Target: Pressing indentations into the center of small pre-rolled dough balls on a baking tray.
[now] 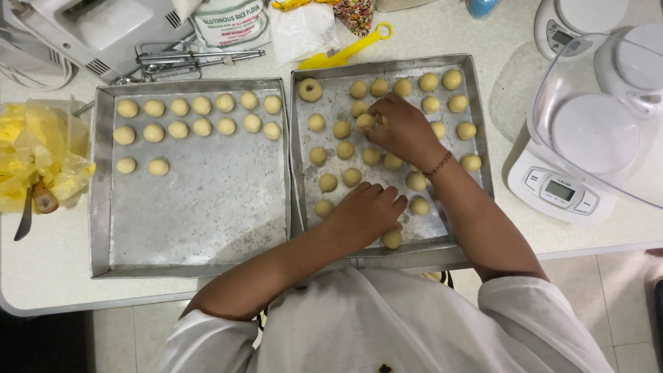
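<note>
Head view, right hand (404, 131) pinching dough ball (365, 120), left hand (366, 211) flat on tray (476, 110).

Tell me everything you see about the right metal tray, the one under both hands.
The right tray is a shallow rectangular pan of dull grey metal with low raised walls, lying flat on the white counter. It sits close beside the left tray. Small round pale-yellow dough balls lie on it in loose rows; one ball in the far left corner is ring-shaped. The right hand pinches a ball near the middle, and the left hand rests on the near part.
</note>
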